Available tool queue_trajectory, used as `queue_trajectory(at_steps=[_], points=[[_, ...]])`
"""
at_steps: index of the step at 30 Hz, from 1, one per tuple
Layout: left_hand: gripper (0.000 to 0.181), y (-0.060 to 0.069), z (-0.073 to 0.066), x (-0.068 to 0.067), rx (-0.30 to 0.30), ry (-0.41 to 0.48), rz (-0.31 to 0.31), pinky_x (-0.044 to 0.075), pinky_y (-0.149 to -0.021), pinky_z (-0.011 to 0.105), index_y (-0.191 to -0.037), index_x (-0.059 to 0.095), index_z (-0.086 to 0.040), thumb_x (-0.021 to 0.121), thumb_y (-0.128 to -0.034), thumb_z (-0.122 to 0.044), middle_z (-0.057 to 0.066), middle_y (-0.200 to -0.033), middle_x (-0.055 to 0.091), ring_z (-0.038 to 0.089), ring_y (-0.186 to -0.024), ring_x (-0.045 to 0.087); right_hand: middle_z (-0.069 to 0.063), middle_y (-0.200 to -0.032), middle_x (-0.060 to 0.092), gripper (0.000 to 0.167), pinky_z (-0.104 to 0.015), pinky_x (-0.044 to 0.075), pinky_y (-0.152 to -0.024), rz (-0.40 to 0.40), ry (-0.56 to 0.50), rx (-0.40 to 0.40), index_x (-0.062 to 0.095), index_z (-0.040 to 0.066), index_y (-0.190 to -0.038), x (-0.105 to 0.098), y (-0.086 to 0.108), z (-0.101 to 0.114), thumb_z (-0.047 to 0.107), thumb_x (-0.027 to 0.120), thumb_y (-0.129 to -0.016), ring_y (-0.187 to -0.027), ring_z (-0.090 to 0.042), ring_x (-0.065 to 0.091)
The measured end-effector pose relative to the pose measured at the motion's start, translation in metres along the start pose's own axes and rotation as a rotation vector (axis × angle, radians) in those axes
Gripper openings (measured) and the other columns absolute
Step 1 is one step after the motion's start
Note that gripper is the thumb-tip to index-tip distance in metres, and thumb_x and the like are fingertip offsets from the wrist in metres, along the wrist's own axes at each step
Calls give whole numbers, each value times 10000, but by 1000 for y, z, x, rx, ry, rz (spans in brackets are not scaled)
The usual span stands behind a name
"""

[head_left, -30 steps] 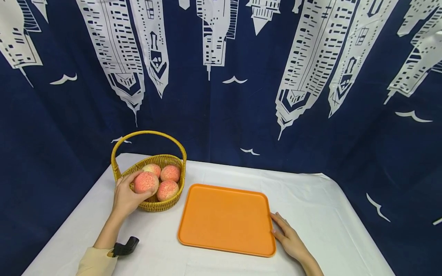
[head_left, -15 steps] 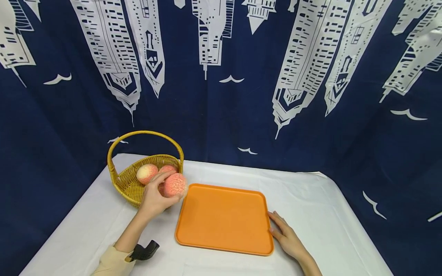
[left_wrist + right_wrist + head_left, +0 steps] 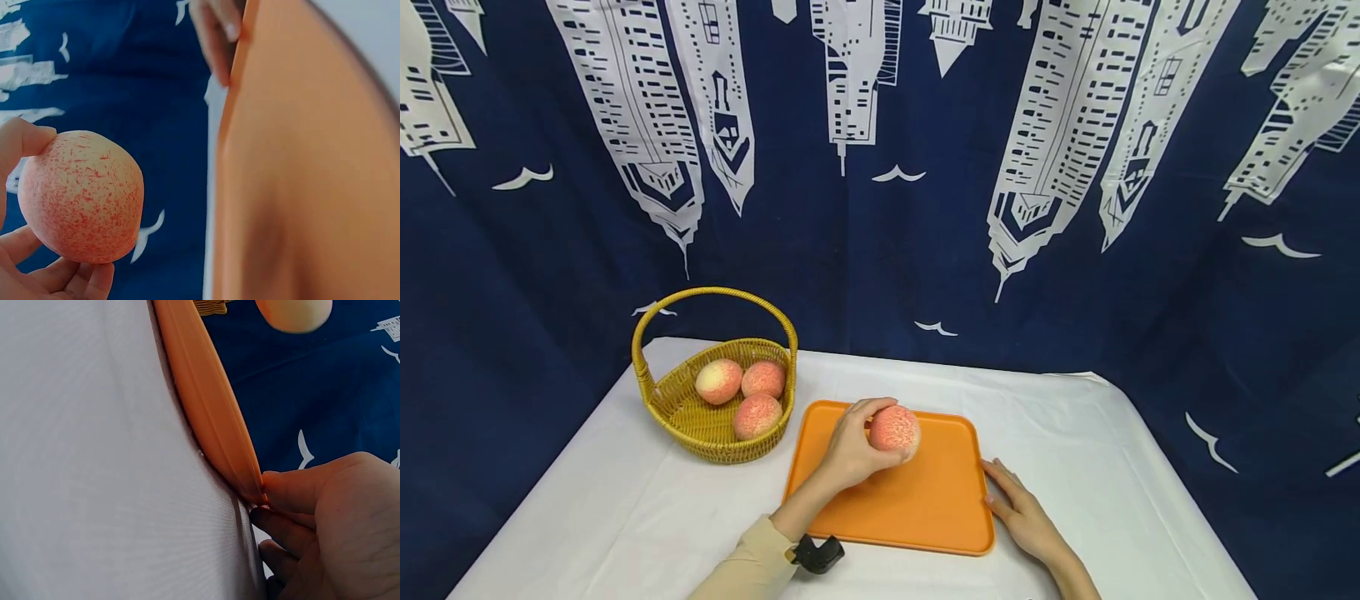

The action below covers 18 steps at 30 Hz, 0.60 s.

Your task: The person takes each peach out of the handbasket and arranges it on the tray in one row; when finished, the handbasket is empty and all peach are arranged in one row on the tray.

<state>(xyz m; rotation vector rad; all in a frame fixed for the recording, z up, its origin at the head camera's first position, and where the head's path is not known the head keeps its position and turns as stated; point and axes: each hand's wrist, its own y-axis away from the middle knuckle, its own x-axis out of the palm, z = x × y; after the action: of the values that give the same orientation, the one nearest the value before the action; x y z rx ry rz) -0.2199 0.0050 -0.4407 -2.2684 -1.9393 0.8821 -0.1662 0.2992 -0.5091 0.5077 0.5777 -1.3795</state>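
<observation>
My left hand (image 3: 852,448) grips a pink-and-cream peach (image 3: 896,432), thumb on one side and fingers on the other. In the left wrist view that peach (image 3: 84,199) hangs clear of the orange tray (image 3: 325,156). The head view has it over the upper middle of the tray (image 3: 917,512). Resting at the tray's right edge is my right hand (image 3: 1026,517); its fingers lie fairly straight and its thumb touches the rim. To the left, a wicker basket (image 3: 718,452) with a tall handle contains 3 more peaches (image 3: 757,416).
A white cloth (image 3: 1120,483) covers the table around the tray. Behind it hangs a dark blue curtain (image 3: 925,250) printed with white buildings. The basket's arched handle (image 3: 718,291) rises high over the peaches.
My left hand has lifted one peach out of the basket and carried it right, over the tray. The right hand has stayed at the tray's edge.
</observation>
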Motion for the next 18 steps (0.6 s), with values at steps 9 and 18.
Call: queue_trajectory(at_steps=[9,18], points=[[661,-2,2,56,-67,-5,63,493,-883,398,-1237,637,-127,874,-628,-224,49,-1208,638,243,-1091,552,-233,-1581,245,510,-671,124,-1135,-12,13,-11,410,95,-1485,0,-1,1,182,527,-997,-1462,-464,161],[681,-2,4,86,-110,-17,106,491,-891,347,-1258,631,-131,879,-629,-221,46,-1217,633,217,-1085,549,-245,-1568,270,497,-672,154,-1128,-29,32,-29,429,87,-1474,1,-1,0,164,532,-993,-1453,-463,196]])
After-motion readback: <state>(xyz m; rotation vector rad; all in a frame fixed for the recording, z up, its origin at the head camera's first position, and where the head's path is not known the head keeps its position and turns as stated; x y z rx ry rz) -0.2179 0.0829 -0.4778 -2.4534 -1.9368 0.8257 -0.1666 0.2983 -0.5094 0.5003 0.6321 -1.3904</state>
